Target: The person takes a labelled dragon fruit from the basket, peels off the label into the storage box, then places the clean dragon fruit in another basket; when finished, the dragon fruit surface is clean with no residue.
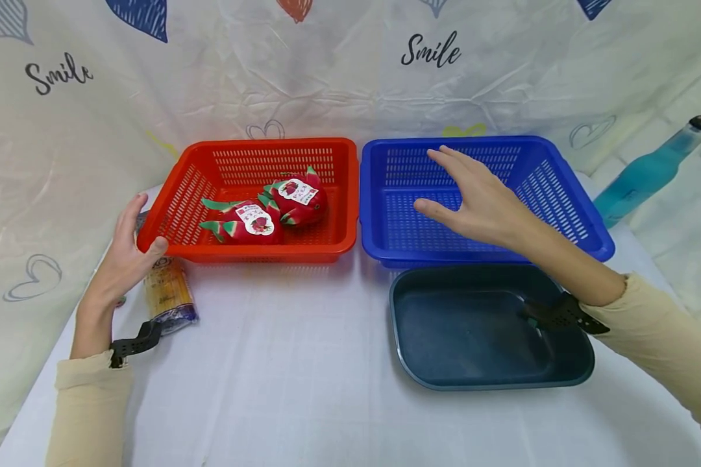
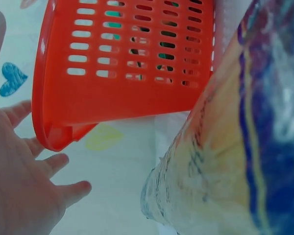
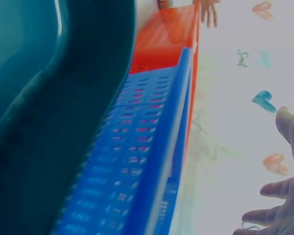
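Note:
My left hand [image 1: 119, 256] is at the left end of the red basket [image 1: 257, 255], thumb and fingers spread around its corner. In the left wrist view its fingers overlap the rim; whether they touch it I cannot tell. Inside that basket lie two red dragon fruits [image 1: 315, 206] with green tips and white labels. A clear packet of yellow contents [image 1: 168, 288] lies beside the left hand, partly beneath the basket's edge. Over the blue basket [image 1: 394, 227] hovers my right hand [image 1: 485, 201], fingers extended, thumb apart, holding nothing.
In front of the blue basket sits a dark teal tray [image 1: 461, 331], partly under the right forearm. A bottle of blue liquid [image 1: 642, 181] stands tilted in view at the far right. Behind the baskets hangs a printed white cloth [image 1: 339, 71].

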A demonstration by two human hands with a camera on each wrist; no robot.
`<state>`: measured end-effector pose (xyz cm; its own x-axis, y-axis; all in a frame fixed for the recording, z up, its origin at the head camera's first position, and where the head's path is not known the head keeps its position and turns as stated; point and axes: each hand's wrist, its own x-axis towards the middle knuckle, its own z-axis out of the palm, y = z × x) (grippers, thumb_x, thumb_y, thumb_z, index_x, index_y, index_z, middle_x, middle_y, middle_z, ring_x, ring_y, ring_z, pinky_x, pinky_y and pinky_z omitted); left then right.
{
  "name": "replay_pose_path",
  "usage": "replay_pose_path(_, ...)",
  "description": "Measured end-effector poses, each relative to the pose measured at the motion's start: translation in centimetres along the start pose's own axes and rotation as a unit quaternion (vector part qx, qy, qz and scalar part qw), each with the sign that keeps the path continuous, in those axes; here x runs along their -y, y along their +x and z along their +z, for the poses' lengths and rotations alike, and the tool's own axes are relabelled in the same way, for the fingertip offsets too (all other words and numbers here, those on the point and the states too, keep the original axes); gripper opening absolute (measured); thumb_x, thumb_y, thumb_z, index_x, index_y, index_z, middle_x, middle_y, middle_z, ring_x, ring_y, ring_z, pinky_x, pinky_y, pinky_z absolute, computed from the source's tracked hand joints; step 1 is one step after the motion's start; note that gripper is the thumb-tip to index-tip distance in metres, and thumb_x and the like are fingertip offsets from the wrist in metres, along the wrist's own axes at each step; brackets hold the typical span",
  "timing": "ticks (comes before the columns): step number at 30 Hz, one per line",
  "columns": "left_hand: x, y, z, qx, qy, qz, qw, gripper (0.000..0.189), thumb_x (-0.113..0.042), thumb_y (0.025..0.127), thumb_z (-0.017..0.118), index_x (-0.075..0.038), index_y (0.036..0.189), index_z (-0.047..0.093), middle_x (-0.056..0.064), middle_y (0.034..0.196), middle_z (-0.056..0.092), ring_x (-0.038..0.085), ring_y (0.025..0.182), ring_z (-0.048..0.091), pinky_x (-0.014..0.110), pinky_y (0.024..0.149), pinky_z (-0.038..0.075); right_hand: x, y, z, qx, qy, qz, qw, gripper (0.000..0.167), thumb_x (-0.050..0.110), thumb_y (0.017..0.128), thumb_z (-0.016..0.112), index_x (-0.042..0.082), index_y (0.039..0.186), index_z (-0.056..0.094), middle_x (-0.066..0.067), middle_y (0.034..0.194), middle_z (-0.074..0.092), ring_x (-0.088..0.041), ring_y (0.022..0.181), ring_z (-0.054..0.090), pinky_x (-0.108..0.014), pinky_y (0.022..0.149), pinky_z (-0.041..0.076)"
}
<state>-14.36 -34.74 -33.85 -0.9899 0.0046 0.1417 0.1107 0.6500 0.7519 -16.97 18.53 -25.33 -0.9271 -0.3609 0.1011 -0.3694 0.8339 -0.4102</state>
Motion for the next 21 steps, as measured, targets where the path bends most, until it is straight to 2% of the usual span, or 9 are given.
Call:
replay_pose_path(8, 0.0, 0.2, 0.0, 0.02, -0.003, -0.001, 0.9998, 0.082, -0.033, 0.092, 0.056, -0.032, 0.156, 0.007, -0.002, 0.165, -0.005, 0.044, 0.148, 0.009, 0.076, 0.108, 0.017, 2.2, 0.9, -0.5, 0.003, 0.002, -0.015, 0.9999, 0.083, 0.06, 0.089, 0.054, 0.026, 0.156, 0.019, -0.008, 0.164, 0.017, -0.036, 0.15, 0.018, -0.071, 0.111, 0.021)
replay_pose_path(14, 0.1, 0.2, 0.1, 0.026, 0.014, -0.018, 0.9994, 0.083, -0.035, 0.091, 0.057, -0.039, 0.155, 0.004, -0.006, 0.165, -0.007, 0.043, 0.148, 0.011, 0.074, 0.103, 0.028, 4.1, 1.7, -0.1, 0.018, 0.012, -0.031, 0.9993, 0.082, 0.057, 0.089, 0.057, 0.027, 0.156, 0.02, -0.006, 0.164, 0.018, -0.034, 0.15, 0.019, -0.07, 0.11, 0.024)
replay_pose_path(21, 0.6, 0.0, 0.1, 0.032, 0.008, -0.022, 0.9992, 0.084, -0.034, 0.092, 0.057, -0.031, 0.157, 0.003, -0.005, 0.165, -0.009, 0.043, 0.148, 0.008, 0.075, 0.105, 0.024, 6.1, 3.0, 0.4, 0.028, 0.011, -0.054, 0.9981, 0.083, 0.059, 0.088, 0.057, 0.026, 0.155, 0.021, -0.004, 0.163, 0.019, -0.031, 0.15, 0.021, -0.068, 0.11, 0.028)
